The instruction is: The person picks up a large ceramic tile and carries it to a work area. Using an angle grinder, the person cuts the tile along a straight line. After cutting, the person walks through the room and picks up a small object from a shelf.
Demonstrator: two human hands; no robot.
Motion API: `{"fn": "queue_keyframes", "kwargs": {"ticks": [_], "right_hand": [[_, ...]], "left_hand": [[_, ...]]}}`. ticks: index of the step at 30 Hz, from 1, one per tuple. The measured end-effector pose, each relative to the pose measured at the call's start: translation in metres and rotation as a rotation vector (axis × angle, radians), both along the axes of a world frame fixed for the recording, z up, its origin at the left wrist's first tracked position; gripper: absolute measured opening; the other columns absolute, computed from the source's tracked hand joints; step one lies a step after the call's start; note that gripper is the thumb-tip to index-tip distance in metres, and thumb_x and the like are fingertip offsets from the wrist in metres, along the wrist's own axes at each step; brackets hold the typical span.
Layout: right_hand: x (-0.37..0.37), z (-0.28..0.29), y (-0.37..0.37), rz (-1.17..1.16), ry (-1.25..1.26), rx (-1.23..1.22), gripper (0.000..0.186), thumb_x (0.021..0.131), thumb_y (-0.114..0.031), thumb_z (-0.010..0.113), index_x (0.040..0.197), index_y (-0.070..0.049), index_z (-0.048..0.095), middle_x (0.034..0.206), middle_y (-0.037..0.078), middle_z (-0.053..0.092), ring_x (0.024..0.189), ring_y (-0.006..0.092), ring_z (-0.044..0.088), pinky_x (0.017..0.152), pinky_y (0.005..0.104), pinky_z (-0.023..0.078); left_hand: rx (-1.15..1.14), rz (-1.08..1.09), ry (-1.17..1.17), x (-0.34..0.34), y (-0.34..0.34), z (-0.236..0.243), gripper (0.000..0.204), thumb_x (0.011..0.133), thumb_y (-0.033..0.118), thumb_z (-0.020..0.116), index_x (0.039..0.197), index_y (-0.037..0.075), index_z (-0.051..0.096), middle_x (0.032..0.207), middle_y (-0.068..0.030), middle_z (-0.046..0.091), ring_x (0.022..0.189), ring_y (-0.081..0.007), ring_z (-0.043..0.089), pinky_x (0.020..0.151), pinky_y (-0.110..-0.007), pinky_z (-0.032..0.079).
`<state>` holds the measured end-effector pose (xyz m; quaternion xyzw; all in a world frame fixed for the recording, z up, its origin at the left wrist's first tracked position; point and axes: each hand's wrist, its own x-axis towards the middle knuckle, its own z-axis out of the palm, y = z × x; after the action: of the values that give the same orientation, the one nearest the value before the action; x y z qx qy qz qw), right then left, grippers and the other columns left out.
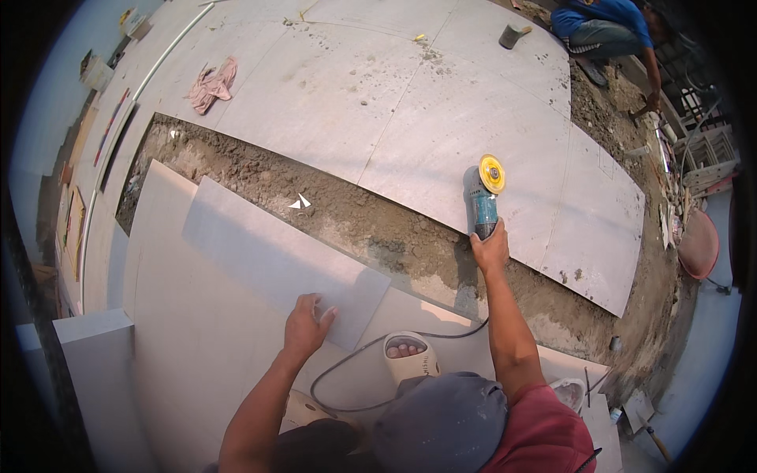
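Observation:
My right hand (pixel 491 247) is closed round the rear of a teal angle grinder (pixel 486 208) with a yellow disc (pixel 492 173). The grinder is over the far row of laid tiles, disc end away from me. My left hand (pixel 308 323) is at the right part of a loose grey tile (pixel 276 252), its thumb apart from the fingers; the fingertips are partly hidden. That tile lies on top of the near paving, beside an open strip of rough mortar (pixel 315 193). A dark cord (pixel 347 359) curves across the floor near my sandalled foot (pixel 406 351).
Small white chips (pixel 300 202) lie in the mortar strip. Far left are a pink cloth (pixel 211 85) and a long white pipe (pixel 162 59). A dark cup (pixel 512 36) stands near a crouching person in blue (pixel 603 31) at the upper right. A trowel (pixel 640 410) lies lower right.

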<state>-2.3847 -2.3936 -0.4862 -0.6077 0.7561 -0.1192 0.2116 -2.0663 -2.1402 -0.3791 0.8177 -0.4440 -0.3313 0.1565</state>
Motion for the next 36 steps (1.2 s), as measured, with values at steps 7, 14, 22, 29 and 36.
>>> {"fn": "queue_keyframes", "kwargs": {"ticks": [7,14,22,29,36], "right_hand": [[-0.039,-0.027,-0.014,-0.051,0.161,-0.082,0.083,0.076,-0.028,0.075,0.141,-0.003,0.031,0.113,0.019,0.052,0.104,0.0367,0.055,0.087,0.0469,0.047],[-0.035,-0.037,-0.025,-0.046,0.192,-0.029,0.082,0.074,-0.029,0.077,0.139,-0.005,0.033,0.115,0.018,0.051,0.108,0.0365,0.053,0.09,0.0446,0.046],[-0.05,-0.034,-0.02,-0.039,0.098,-0.053,0.081,0.074,-0.032,0.076,0.135,0.0,0.035,0.116,0.02,0.051,0.109,0.037,0.053,0.091,0.0456,0.046],[-0.053,-0.035,-0.02,-0.007,0.086,-0.056,0.079,0.075,-0.034,0.075,0.133,0.004,0.036,0.118,0.022,0.051,0.111,0.0395,0.052,0.093,0.0454,0.045],[-0.063,-0.043,-0.013,0.021,0.046,-0.099,0.082,0.076,-0.039,0.074,0.133,0.007,0.038,0.122,0.027,0.049,0.114,0.0433,0.05,0.096,0.0467,0.043]], "left_hand": [[-0.053,-0.222,-0.49,0.052,-0.003,-0.023,0.051,0.086,0.026,0.065,0.126,-0.001,0.051,0.135,-0.0226,0.048,0.124,-0.0401,0.046,0.101,-0.047,0.039],[-0.056,-0.442,-0.561,0.037,-0.066,-0.042,0.056,0.095,0.038,0.05,0.137,0.002,0.045,0.149,-0.0173,0.036,0.138,-0.0387,0.031,0.111,-0.052,0.025],[-0.101,-0.531,-0.585,0.03,-0.083,-0.059,0.057,0.095,0.039,0.048,0.134,-0.002,0.047,0.142,-0.0188,0.045,0.137,-0.0363,0.035,0.112,-0.048,0.026],[0.012,-0.474,-0.695,0.039,-0.08,-0.056,0.062,0.095,0.044,0.044,0.138,-0.001,0.043,0.147,-0.0192,0.039,0.137,-0.0357,0.035,0.112,-0.047,0.027],[0.042,-0.412,-0.707,0.043,-0.091,-0.053,0.065,0.097,0.047,0.04,0.139,-0.002,0.041,0.148,-0.0199,0.037,0.138,-0.0348,0.033,0.114,-0.045,0.024]]}}
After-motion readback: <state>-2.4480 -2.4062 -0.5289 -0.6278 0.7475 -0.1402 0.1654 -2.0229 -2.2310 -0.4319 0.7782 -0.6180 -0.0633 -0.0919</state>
